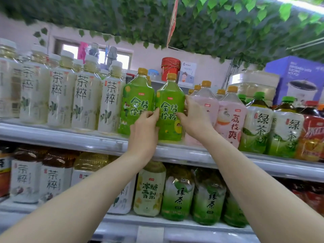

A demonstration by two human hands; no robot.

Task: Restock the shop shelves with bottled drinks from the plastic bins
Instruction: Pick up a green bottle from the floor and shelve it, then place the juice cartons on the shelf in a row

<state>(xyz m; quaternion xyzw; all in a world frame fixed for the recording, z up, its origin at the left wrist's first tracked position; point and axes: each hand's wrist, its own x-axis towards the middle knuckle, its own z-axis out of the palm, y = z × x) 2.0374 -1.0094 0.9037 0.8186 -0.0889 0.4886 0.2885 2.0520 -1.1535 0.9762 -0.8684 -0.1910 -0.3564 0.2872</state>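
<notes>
My left grip (145, 127) and right grip (194, 118) each clasp a flank of the orange-capped green plastic bottle (169, 102), probably to steady it upright, label outward, on the grey shelf (70, 137).

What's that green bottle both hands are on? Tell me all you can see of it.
The green bottle is clear plastic with a yellow-orange cap and a green label bearing dark characters. It stands upright on the upper shelf, beside a matching bottle. The left hand and right hand grip its sides.
</notes>
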